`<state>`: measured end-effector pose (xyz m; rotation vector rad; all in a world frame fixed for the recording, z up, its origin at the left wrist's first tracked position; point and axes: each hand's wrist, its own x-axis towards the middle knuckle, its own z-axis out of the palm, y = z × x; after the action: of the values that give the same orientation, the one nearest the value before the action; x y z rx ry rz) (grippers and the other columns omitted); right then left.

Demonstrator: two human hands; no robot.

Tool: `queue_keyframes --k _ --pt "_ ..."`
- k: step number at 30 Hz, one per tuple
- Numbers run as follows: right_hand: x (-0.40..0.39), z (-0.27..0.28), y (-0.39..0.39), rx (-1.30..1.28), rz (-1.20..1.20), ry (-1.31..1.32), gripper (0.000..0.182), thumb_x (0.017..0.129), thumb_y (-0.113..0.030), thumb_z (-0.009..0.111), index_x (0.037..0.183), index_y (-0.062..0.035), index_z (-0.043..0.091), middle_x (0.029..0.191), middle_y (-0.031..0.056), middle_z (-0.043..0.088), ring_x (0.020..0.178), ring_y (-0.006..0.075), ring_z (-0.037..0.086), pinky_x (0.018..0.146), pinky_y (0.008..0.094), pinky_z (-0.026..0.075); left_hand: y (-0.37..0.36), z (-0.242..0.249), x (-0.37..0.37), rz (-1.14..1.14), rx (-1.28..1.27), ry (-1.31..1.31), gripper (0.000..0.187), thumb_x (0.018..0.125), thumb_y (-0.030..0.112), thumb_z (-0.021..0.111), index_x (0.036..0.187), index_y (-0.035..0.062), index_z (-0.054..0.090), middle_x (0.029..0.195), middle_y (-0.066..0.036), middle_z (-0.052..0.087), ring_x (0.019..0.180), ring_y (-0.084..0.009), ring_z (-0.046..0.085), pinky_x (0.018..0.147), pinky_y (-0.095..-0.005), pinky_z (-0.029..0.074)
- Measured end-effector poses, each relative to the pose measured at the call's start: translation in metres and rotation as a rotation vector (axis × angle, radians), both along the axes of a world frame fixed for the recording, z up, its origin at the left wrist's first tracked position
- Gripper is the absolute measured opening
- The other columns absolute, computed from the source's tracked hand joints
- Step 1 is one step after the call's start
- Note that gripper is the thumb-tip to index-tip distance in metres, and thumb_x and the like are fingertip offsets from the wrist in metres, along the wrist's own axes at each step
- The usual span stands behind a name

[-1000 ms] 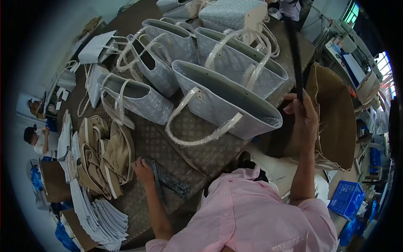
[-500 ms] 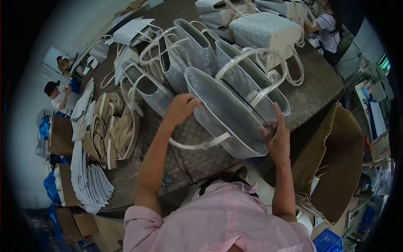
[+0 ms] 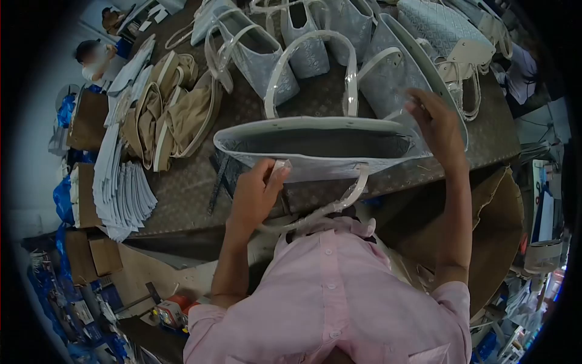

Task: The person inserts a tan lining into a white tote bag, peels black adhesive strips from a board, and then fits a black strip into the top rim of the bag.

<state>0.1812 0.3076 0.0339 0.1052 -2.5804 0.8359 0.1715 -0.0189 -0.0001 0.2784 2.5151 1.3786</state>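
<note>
A silver-grey tote bag (image 3: 315, 167) lies across the front edge of the patterned table, its mouth open upward. One pale handle (image 3: 350, 67) stands up behind the mouth; the other (image 3: 348, 197) hangs at the front, toward my body. My left hand (image 3: 257, 189) pinches the wrapped base of the front handle at the left part of the rim. Beyond the bag's right end, my right hand (image 3: 438, 128) is raised with its fingers bent and apart, near another silver bag (image 3: 397, 73). Nothing shows in it.
More silver bags (image 3: 257, 51) stand at the back of the table (image 3: 182, 203). Tan bags (image 3: 188, 115) and a fanned stack of pale pieces (image 3: 124, 194) lie left. A large cardboard box (image 3: 500, 230) is at the right. People are at the far left (image 3: 94, 59) and right (image 3: 522, 73).
The tote has turned from slanting to lying crosswise before me. My right hand has left its rim and moved up and right. The view has shifted, showing more of the floor.
</note>
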Motion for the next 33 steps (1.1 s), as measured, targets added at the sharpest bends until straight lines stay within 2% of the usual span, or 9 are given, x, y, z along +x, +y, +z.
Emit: queue_keyframes --k 4,6,7,9,12,17,23,31,33 --pt "0.010 0.003 -0.034 0.091 0.219 0.033 0.023 0.086 -0.011 0.054 0.108 -0.0027 0.058 0.093 0.0158 0.061 0.079 0.0283 0.060 0.070 0.0328 0.046 -0.018 0.030 -0.009 -0.035 -0.200 0.214 0.028 0.083 0.027 0.062 0.098 0.0028 0.058 0.068 -0.008 0.060 0.058 -0.0236 0.056 0.057 -0.0293 0.043" --pt "0.007 -0.001 -0.042 0.181 0.235 -0.076 0.024 0.086 -0.013 0.054 0.108 -0.0027 0.058 0.093 0.0167 0.061 0.081 0.0299 0.060 0.070 0.0336 0.046 -0.020 0.040 -0.021 0.098 -0.107 0.739 0.027 0.080 0.022 0.064 0.101 0.0055 0.059 0.076 -0.009 0.061 0.062 -0.0252 0.058 0.060 -0.0315 0.046" --pt "0.006 -0.004 -0.047 0.266 0.246 -0.176 0.025 0.086 -0.014 0.054 0.109 -0.0028 0.057 0.093 0.0175 0.061 0.084 0.0314 0.060 0.070 0.0344 0.046 -0.016 0.045 -0.033 0.099 -0.111 0.729 0.027 0.080 0.022 0.064 0.101 0.0055 0.059 0.076 -0.009 0.061 0.062 -0.0252 0.058 0.060 -0.0315 0.046" --pt "0.003 0.006 -0.057 0.263 0.251 -0.264 0.026 0.086 -0.014 0.054 0.109 -0.0031 0.057 0.093 0.0172 0.061 0.083 0.0308 0.060 0.071 0.0347 0.046 -0.007 0.054 -0.057 -0.218 -0.321 1.464 0.023 0.078 0.014 0.064 0.099 0.0065 0.059 0.081 -0.010 0.062 0.066 -0.0248 0.060 0.060 -0.0319 0.047" --pt "-0.003 -0.004 -0.051 0.281 0.280 -0.208 0.026 0.085 -0.015 0.055 0.109 -0.0037 0.058 0.093 0.0162 0.061 0.079 0.0292 0.060 0.070 0.0350 0.047 -0.011 0.046 -0.060 -0.483 -0.257 0.931 0.019 0.078 0.009 0.060 0.096 0.0051 0.059 0.082 -0.009 0.063 0.070 -0.0254 0.062 0.060 -0.0328 0.049" --pt "0.006 -0.001 -0.051 0.096 0.255 0.003 0.023 0.083 -0.013 0.058 0.105 -0.0056 0.059 0.089 0.0120 0.059 0.070 0.0271 0.058 0.065 0.0347 0.047 -0.015 0.033 -0.067 -0.443 -0.240 0.963 0.011 0.081 0.008 0.057 0.091 0.0040 0.059 0.082 -0.010 0.063 0.070 -0.0271 0.061 0.058 -0.0331 0.049" --pt "0.013 -0.009 -0.045 0.498 0.120 0.071 0.016 0.080 -0.011 0.061 0.096 -0.0067 0.061 0.082 0.0087 0.056 0.067 0.0273 0.056 0.060 0.0353 0.043 -0.026 0.023 -0.067 -0.328 -0.287 0.875 0.014 0.084 0.013 0.056 0.091 0.0021 0.061 0.083 -0.010 0.060 0.072 -0.0270 0.060 0.061 -0.0351 0.046" --pt "0.006 -0.020 -0.035 0.274 0.187 0.049 0.011 0.080 -0.009 0.061 0.090 -0.0033 0.062 0.078 0.0065 0.056 0.063 0.0195 0.055 0.057 0.0314 0.042 -0.029 0.015 -0.074 -0.300 -0.225 0.677 0.015 0.085 0.013 0.056 0.091 0.0012 0.064 0.080 -0.008 0.054 0.072 -0.0219 0.056 0.065 -0.0332 0.043" --pt "0.005 -0.027 -0.033 0.253 0.195 0.045 0.014 0.080 -0.009 0.061 0.094 -0.0036 0.060 0.077 0.0068 0.057 0.063 0.0190 0.055 0.057 0.0313 0.042 -0.031 0.011 -0.076 -0.323 -0.257 0.682 0.024 0.083 0.013 0.059 0.105 0.0028 0.060 0.077 -0.008 0.056 0.070 -0.0220 0.057 0.065 -0.0335 0.043"
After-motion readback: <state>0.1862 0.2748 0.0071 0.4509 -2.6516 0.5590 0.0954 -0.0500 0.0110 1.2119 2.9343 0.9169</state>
